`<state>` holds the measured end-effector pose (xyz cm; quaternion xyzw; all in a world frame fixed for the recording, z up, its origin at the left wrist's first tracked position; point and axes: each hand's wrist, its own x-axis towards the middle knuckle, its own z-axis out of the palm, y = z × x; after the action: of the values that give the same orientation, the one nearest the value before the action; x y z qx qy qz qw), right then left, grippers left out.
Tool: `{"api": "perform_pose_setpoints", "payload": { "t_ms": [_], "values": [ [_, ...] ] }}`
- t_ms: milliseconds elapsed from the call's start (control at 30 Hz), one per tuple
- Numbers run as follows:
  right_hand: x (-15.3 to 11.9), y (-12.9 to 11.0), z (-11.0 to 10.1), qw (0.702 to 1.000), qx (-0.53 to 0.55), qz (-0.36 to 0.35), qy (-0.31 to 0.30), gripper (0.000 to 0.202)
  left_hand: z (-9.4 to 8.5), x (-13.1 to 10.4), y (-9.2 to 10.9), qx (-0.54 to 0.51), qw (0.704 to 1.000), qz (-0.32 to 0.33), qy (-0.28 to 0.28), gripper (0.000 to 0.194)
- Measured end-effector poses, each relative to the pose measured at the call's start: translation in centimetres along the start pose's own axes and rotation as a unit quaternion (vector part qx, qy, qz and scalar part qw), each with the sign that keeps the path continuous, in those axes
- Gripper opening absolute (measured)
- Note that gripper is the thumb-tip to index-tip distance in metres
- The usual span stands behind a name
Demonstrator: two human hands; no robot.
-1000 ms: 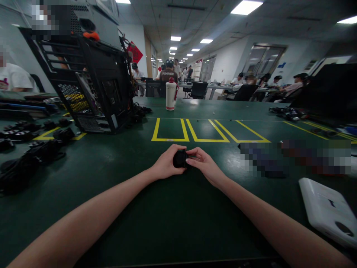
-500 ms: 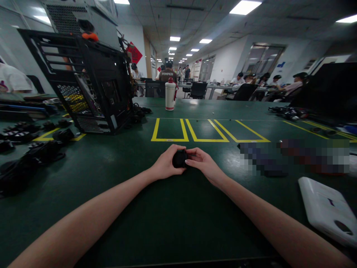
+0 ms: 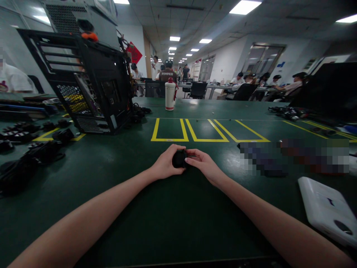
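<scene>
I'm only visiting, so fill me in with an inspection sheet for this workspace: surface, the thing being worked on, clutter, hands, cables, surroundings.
Surface: green tabletop marked with yellow tape.
Job's thing: small black object, too dark to identify.
Clutter: black computer case and black items at left; white bottle beyond the tape; white device at right.
Hands: left hand grips the object; right hand pinches its right edge.
Cables: dark tangle beside the case.
Surroundings: people and chairs behind; ceiling lights on.
</scene>
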<state>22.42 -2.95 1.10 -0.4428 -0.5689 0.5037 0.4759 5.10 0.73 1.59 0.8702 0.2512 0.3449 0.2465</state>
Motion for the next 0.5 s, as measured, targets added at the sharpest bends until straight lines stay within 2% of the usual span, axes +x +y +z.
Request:
{"api": "perform_pose_setpoints", "payload": {
  "t_ms": [167,367,500],
  "values": [
    [-0.38,-0.04,0.19,0.999,0.023,-0.023,-0.015,0.029,0.16,-0.02,-0.22,-0.001,1.0,-0.002,0.007,0.06],
    [-0.55,-0.07,0.4,0.999,-0.012,-0.036,0.013,0.021,-0.02,-0.01,0.09,-0.008,1.0,-0.004,0.003,0.058],
    [-0.4,-0.16,0.37,0.999,-0.011,-0.03,0.019,0.023,-0.04,-0.02,0.2,-0.003,1.0,-0.006,0.003,0.059]
  ]
}}
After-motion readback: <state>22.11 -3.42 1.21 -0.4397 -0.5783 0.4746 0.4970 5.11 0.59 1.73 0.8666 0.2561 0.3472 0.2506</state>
